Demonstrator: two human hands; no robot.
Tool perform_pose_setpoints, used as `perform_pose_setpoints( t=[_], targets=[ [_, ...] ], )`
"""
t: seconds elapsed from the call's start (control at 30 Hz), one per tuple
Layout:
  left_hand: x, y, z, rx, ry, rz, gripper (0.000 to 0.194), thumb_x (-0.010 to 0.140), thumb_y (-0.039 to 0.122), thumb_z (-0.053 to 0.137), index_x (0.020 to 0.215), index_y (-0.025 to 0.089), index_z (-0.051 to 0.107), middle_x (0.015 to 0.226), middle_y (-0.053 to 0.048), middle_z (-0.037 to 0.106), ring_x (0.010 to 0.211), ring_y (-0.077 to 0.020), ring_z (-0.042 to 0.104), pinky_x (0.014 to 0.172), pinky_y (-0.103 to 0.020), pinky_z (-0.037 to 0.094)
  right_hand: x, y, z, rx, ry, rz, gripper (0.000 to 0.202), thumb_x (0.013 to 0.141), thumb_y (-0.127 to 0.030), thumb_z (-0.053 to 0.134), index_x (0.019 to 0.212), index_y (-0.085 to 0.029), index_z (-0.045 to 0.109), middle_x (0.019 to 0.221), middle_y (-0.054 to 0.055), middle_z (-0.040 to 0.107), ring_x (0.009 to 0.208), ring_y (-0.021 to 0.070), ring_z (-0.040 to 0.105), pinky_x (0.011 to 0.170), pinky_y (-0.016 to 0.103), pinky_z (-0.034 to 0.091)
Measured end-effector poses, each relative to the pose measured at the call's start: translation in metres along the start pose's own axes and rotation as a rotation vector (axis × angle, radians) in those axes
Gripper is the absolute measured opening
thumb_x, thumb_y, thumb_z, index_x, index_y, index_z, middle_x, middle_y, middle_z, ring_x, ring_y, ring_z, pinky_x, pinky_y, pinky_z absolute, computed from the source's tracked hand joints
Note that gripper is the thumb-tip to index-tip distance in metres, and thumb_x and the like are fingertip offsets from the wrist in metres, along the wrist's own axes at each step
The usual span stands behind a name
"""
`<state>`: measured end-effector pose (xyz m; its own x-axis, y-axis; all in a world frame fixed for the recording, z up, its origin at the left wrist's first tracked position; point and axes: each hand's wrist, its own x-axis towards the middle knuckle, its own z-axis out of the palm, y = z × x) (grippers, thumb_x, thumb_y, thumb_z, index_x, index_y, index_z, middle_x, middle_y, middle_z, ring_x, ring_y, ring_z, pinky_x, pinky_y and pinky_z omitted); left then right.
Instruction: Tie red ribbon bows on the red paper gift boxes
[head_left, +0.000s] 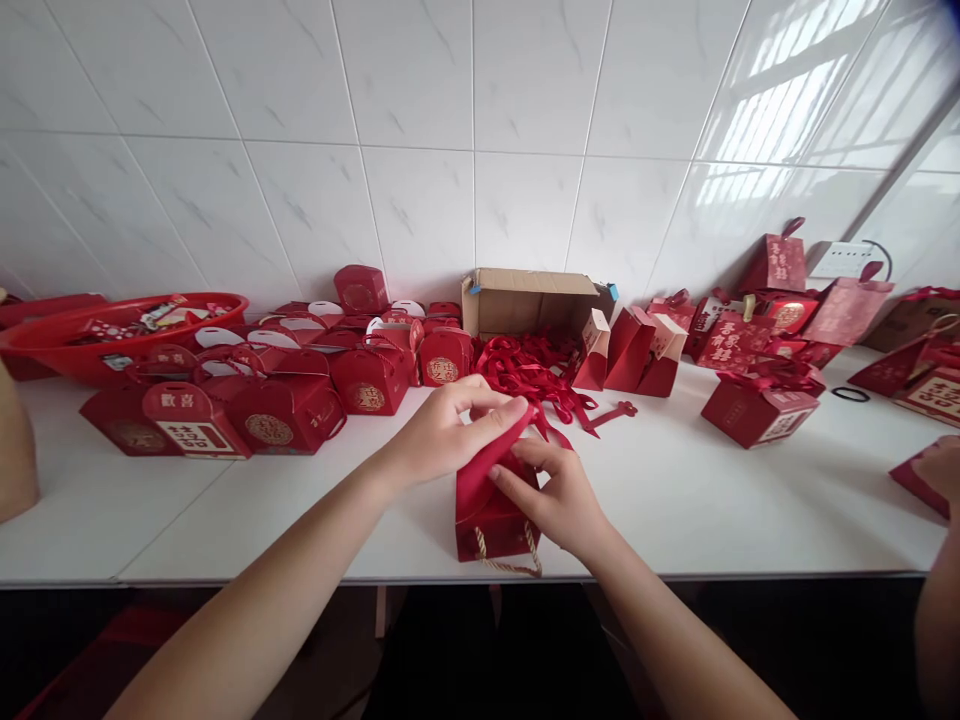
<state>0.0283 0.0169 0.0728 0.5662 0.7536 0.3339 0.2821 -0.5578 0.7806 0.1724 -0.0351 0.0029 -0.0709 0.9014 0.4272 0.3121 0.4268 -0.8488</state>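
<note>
A red gift box point(495, 535) with a twisted cream cord handle lies near the table's front edge, between my hands. My left hand point(457, 425) pinches the top of its red flap from the left. On the right side, my right hand point(551, 490) grips the same box, thumb on the red flap and fingers partly hidden behind it. Just beyond my hands, a heap of red ribbons point(521, 368) spills out of an open cardboard box point(536, 292).
Several red boxes point(281, 415) stand to the left, near a red basin point(67, 340) of small packets. More red boxes point(765, 410) and a black ring point(851, 395) are on the right. Parts of other people show at both edges, including a hand point(941, 468) on the right.
</note>
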Motion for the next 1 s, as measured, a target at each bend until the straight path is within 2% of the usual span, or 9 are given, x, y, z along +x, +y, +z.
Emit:
perform_pose_setpoints(
  t=[0.1,0.2,0.3,0.37,0.5,0.67,0.83,1.0],
  targets=[
    [0.007,-0.016,-0.004,0.019,0.047,-0.042,0.045,0.085,0.055,0.045,0.078,0.018,0.070,0.080,-0.002,0.056,0.080,-0.0162,0.054,0.078,-0.030,0.042,0.001,0.002,0.001,0.087,0.044,0.094,0.028,0.082,-0.037,0.054,0.068,-0.015,0.062,0.059,-0.001,0.051,0.054,0.0103,0.040,0.049,0.022,0.033],
    [0.003,-0.035,-0.009,-0.092,0.033,-0.063,0.047,0.090,0.053,0.037,0.093,0.021,0.071,0.090,-0.004,0.063,0.093,-0.0195,0.056,0.087,-0.033,0.040,0.003,0.005,0.002,0.158,0.026,0.145,0.030,0.081,-0.040,0.056,0.068,-0.015,0.063,0.061,0.000,0.051,0.055,0.0101,0.041,0.048,0.021,0.033],
    [-0.004,-0.042,-0.011,-0.222,-0.068,-0.052,0.037,0.089,0.046,0.044,0.100,0.023,0.070,0.101,-0.005,0.067,0.102,-0.0209,0.057,0.091,-0.034,0.042,0.005,0.006,0.001,0.221,-0.019,0.165,0.031,0.081,-0.042,0.057,0.071,-0.014,0.064,0.061,0.000,0.051,0.053,0.0091,0.039,0.047,0.021,0.031],
    [-0.007,-0.039,-0.010,-0.248,-0.069,-0.055,0.030,0.087,0.041,0.051,0.100,0.022,0.071,0.106,-0.006,0.068,0.105,-0.0215,0.058,0.092,-0.033,0.043,0.005,0.006,0.001,0.219,-0.029,0.160,0.032,0.082,-0.043,0.056,0.069,-0.014,0.063,0.057,-0.002,0.046,0.051,0.0081,0.034,0.045,0.021,0.027],
    [-0.009,-0.031,-0.007,-0.253,0.104,-0.045,0.021,0.079,0.032,0.065,0.095,0.021,0.072,0.098,-0.005,0.071,0.096,-0.0198,0.063,0.086,-0.030,0.046,0.004,0.006,0.001,0.193,0.014,0.155,0.040,0.084,-0.046,0.051,0.062,-0.014,0.058,0.053,-0.003,0.038,0.050,0.0077,0.030,0.045,0.022,0.023],
    [-0.014,-0.035,-0.006,-0.328,0.162,0.126,0.008,0.075,0.022,0.069,0.082,0.020,0.072,0.082,-0.002,0.071,0.079,-0.0142,0.063,0.075,-0.025,0.049,0.006,0.009,0.004,0.249,0.104,0.209,0.035,0.080,-0.046,0.057,0.070,-0.013,0.065,0.056,-0.001,0.049,0.051,0.0084,0.037,0.048,0.021,0.029],
    [-0.010,-0.033,-0.002,-0.282,0.053,0.288,0.009,0.077,0.016,0.065,0.082,0.020,0.071,0.084,-0.003,0.070,0.085,-0.0158,0.063,0.081,-0.028,0.049,0.008,0.009,0.007,0.258,0.121,0.183,0.024,0.076,-0.038,0.060,0.075,-0.014,0.065,0.062,0.001,0.057,0.054,0.0103,0.044,0.051,0.022,0.035],
    [0.007,-0.025,0.004,-0.026,-0.064,0.279,0.014,0.080,0.019,0.060,0.089,0.021,0.072,0.095,-0.004,0.069,0.095,-0.0175,0.062,0.089,-0.030,0.046,0.004,0.005,0.005,0.176,0.040,0.040,0.020,0.078,-0.032,0.058,0.071,-0.015,0.064,0.060,0.000,0.055,0.056,0.0107,0.043,0.052,0.023,0.035]
  ],
)
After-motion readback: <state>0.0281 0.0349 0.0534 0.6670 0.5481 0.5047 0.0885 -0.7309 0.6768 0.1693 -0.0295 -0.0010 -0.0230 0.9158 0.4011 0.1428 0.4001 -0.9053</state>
